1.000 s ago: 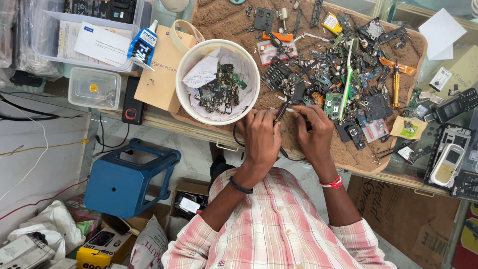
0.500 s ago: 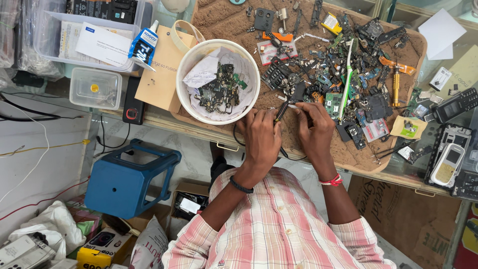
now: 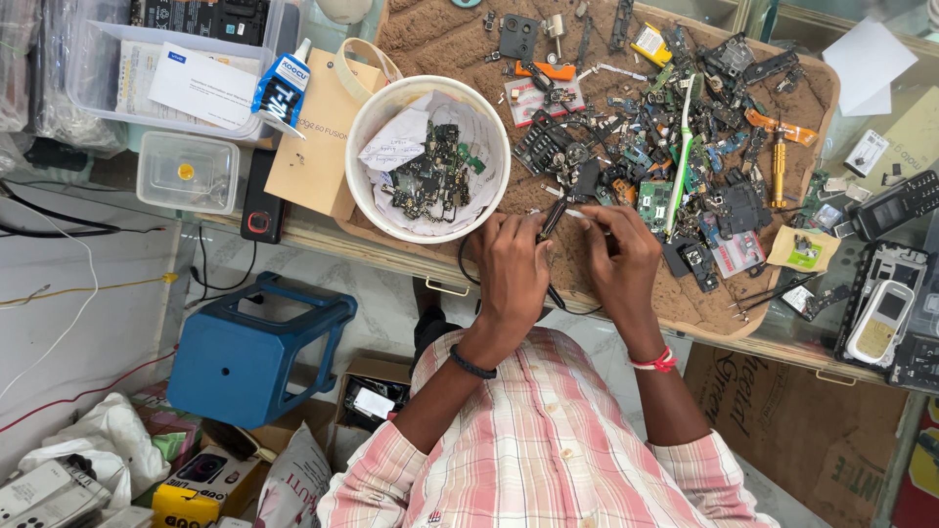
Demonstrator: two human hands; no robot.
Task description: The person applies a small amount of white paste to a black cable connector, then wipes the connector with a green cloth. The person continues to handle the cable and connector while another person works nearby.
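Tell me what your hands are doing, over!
Left hand grips a thin dark tool. Right hand pinches a tiny part beside it. White bowl close left, parts heap just ahead.

Tight ahead: parts pile point(image 3: 675, 127) crowds the brown mat point(image 3: 430, 39) beyond both hands, white bowl point(image 3: 428, 158) blocks left. Bare mat strip point(image 3: 714, 303) free near the edge, right of right hand point(image 3: 621, 256).
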